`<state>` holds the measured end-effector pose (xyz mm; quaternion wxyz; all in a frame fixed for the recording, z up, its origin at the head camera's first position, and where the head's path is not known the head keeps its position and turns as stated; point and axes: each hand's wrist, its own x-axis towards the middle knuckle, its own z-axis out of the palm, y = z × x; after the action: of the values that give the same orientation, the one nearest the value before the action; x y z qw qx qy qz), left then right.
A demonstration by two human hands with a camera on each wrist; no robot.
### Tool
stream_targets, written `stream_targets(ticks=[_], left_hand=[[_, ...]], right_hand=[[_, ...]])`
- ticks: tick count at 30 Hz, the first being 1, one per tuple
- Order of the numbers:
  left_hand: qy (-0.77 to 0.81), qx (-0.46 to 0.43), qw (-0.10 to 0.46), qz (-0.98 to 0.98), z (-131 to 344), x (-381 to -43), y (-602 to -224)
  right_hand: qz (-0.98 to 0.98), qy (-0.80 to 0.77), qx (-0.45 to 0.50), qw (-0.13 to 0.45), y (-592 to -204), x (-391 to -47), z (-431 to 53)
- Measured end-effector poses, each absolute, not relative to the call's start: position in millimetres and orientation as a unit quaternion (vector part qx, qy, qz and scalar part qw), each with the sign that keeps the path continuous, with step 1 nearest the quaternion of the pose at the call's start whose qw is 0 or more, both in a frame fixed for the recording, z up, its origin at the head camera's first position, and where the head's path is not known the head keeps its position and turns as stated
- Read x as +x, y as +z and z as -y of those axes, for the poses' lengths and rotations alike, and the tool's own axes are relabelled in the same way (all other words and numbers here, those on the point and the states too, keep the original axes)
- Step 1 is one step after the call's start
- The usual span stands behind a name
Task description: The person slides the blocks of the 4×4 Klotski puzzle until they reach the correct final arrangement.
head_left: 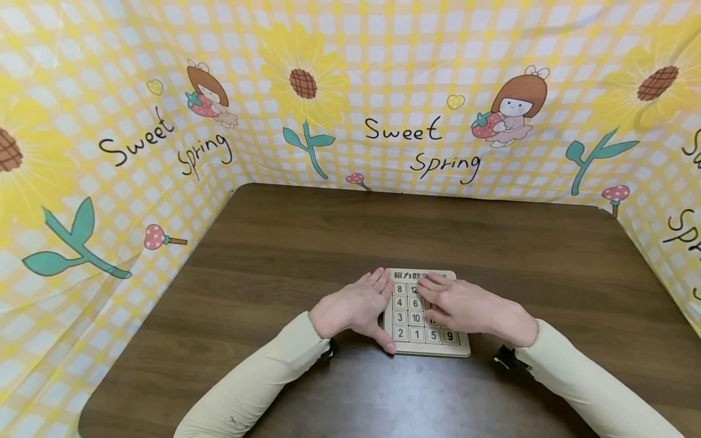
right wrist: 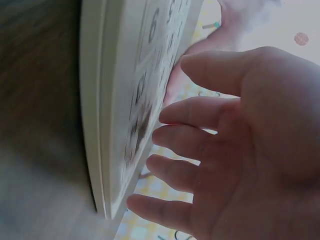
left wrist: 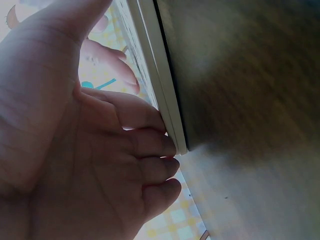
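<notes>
A pale wooden sliding number puzzle (head_left: 432, 350) lies flat on the dark table, with Chinese characters along its top. Its numbered tiles (head_left: 416, 318) show 8, 12, 4, 6, 3, 10, 2, 1, 5 and 9; several at the upper right are covered by a hand. My left hand (head_left: 356, 306) lies along the puzzle's left side, fingers extended and thumb at the lower left corner. In the left wrist view, fingertips (left wrist: 170, 145) meet the board's edge. Over the upper right tiles is my right hand (head_left: 470, 304), its fingers (right wrist: 180, 142) spread and loosely bent, gripping nothing.
The brown wooden table (head_left: 306, 237) extends around the puzzle. A yellow checked cloth (head_left: 350, 79) printed with flowers and "Sweet Spring" rises behind the table and at both sides. Both forearms wear cream sleeves (head_left: 263, 371), with dark wrist devices (head_left: 512, 358) beneath.
</notes>
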<state>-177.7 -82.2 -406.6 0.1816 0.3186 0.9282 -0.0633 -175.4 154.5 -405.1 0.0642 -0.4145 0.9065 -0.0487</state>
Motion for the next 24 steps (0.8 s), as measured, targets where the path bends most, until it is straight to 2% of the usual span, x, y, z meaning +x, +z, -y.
stream_targets(ticks=[7, 24], left_hand=[[-0.063, 0.322, 0.18, -0.927, 82.1, -177.9, -407.8], [-0.063, 0.32, 0.175, -0.929, 82.9, -177.3, -406.8]], right_hand=[[-0.909, -0.036, -0.409, 0.079, -409.0, -173.3, -148.9], [-0.912, -0.055, -0.396, 0.096, -405.7, -175.5, -173.0]])
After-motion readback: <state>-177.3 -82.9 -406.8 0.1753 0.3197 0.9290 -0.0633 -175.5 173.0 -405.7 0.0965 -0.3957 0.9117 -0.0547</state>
